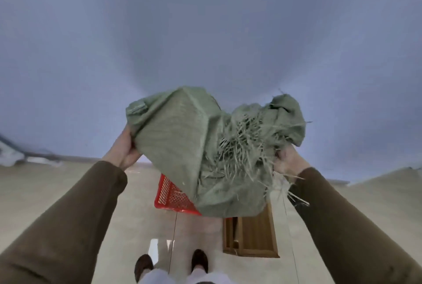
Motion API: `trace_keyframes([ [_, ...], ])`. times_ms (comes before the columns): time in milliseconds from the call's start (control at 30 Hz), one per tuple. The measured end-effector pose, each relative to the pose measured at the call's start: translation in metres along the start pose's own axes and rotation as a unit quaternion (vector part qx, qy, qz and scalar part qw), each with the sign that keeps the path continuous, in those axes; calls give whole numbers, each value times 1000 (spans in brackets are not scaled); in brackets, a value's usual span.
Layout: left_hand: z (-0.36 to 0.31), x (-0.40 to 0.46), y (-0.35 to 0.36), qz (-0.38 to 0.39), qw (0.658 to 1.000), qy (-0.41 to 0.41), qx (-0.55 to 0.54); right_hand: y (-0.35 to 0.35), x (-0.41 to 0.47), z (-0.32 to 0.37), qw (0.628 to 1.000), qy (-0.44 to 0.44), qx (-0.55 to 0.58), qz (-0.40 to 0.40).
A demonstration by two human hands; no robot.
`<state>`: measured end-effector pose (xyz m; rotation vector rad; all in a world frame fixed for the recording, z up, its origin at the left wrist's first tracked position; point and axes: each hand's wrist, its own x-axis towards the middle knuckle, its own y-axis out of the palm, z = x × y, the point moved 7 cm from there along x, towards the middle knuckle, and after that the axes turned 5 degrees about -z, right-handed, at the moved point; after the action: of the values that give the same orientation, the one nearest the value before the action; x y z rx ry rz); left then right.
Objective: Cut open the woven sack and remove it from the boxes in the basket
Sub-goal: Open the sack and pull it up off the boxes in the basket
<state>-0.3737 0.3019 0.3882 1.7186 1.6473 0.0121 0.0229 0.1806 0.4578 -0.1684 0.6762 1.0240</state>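
A glossy beige tiled floor (pixel 68 192) meets a plain pale blue-grey wall (pixel 205 32). A wooden-framed panel (pixel 258 235) lies flat on the floor. Two dark shoes (pixel 143 265) stand on the tiles at the bottom edge, below light trouser legs (pixel 155 277). Blurred pale clutter (pixel 13 155) sits along the wall's base at the far left.

No writing, label, brand or number can be read anywhere; the pale strip on the sack (pixel 182 146) is too blurred.

Single head view: looks forward-down from standing height, floor (pixel 68 192) well below.
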Motion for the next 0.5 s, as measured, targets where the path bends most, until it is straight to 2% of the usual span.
trace_keyframes([
  [100, -4, -8, 9, 41, 993, 9, 107, 35, 12, -36, 998, 43, 9, 37],
  [167, -8, -12, 8, -1, 970, 65, 232, 44, 27, -56, 998, 47, -25, 14],
  [200, -11, -12, 4, -40, 962, 98, 250, 45, 34, -65, 998, 51, -42, 2],
  [300, -8, -17, -5, -126, 964, 100, 214, 52, 46, -94, 989, 70, -129, -20],
  [500, -4, -21, -5, -158, 946, 114, 260, 52, 78, -146, 963, 136, -226, -59],
])
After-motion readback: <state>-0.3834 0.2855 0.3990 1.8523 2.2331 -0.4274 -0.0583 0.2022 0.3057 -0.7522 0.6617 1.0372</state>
